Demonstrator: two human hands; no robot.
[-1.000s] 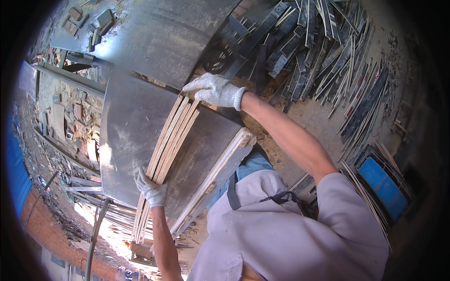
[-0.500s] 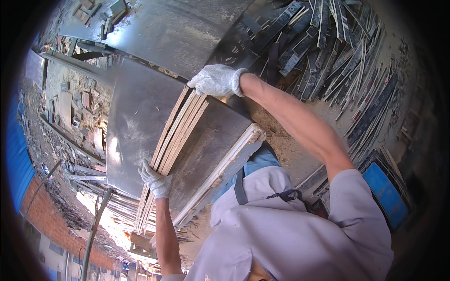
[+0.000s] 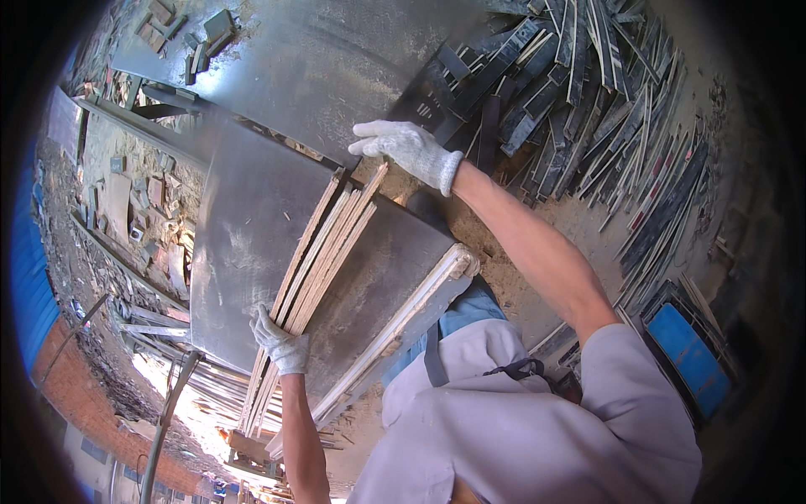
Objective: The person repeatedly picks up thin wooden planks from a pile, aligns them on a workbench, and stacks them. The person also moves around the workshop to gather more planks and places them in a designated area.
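Head view, and your right hand [image 3: 409,154] has just lifted off the right-hand end of the wooden strips [image 3: 323,260], fingers stretched out beyond it; whether it still brushes a tip, I can't tell. Your left hand [image 3: 281,343] stays clamped across the bundle farther left, so the grip looks to be that hand's alone. The strips lie slanting over the dark tabletop [image 3: 243,227], ends now uneven, one poking out: not flush. No brand, label or writing is readable.
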